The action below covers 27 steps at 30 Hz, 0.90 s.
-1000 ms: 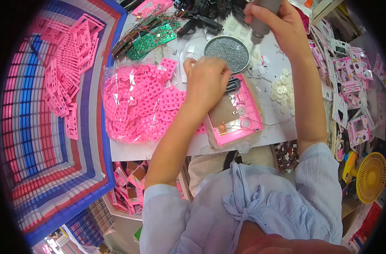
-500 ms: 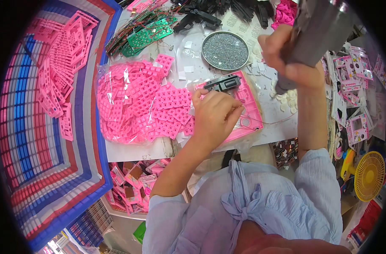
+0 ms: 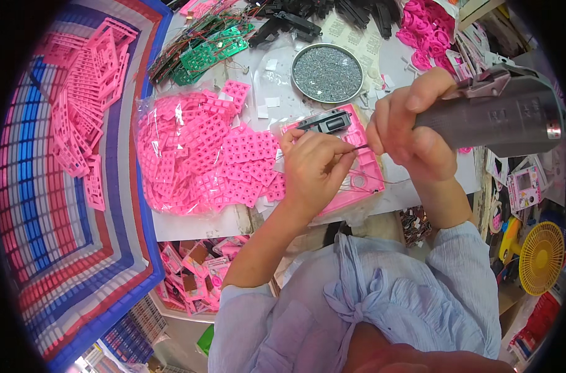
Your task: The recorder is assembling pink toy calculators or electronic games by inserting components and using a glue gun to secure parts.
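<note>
My right hand (image 3: pixel 413 124) is wrapped round a grey electric screwdriver (image 3: pixel 497 115), held tilted toward the left with its thin bit pointing at my left fingertips. My left hand (image 3: pixel 317 168) rests over a pink plastic casing (image 3: pixel 371 168). Its thumb and forefinger are pinched together at the bit's tip, and whatever they hold is too small to make out. A black plastic part (image 3: pixel 328 122) lies on the casing's upper side, just beyond my left knuckles. Thin wires run across the casing near its lower right. A round tin of small screws (image 3: pixel 328 73) stands behind it.
Left of the casing sits a clear bag of pink keypad-like plates (image 3: pixel 187 149). Green circuit boards (image 3: pixel 214 50) with wires lie behind it, beside black parts (image 3: pixel 289 25). A striped basket (image 3: pixel 124 217) with pink frames fills the left. A yellow fan (image 3: pixel 542 258) stands at the right.
My right hand has swung the screwdriver down from upright to nearly level, bringing its bit leftward to my left fingertips. My left hand stays over the casing.
</note>
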Motion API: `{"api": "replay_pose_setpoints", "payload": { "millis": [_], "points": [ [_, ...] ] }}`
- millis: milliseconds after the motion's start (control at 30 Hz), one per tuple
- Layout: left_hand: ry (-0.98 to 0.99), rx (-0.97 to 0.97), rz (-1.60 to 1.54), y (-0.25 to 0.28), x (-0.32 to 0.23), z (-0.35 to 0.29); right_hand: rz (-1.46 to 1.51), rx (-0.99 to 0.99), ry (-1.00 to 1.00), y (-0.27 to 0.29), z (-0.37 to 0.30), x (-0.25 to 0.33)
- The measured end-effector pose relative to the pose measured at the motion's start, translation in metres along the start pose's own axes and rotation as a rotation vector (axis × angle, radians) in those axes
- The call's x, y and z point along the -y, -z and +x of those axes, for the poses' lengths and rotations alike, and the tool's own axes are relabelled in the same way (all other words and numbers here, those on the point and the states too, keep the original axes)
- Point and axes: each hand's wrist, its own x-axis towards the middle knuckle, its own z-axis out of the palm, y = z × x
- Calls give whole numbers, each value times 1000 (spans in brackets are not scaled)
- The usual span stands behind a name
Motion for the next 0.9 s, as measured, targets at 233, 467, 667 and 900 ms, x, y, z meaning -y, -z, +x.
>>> {"api": "replay_pose_setpoints", "payload": {
  "millis": [233,467,667,900],
  "points": [
    [16,-8,191,2,-3,6,-43,-24,-19,5,-1,-8],
    [-5,148,547,2,21,17,-352,-172,-138,39,13,-37],
    [4,145,527,0,24,12,-527,-108,-192,51,2,-58],
    [46,250,503,-2,26,26,-571,-91,-215,55,-1,-64]
  ]
}}
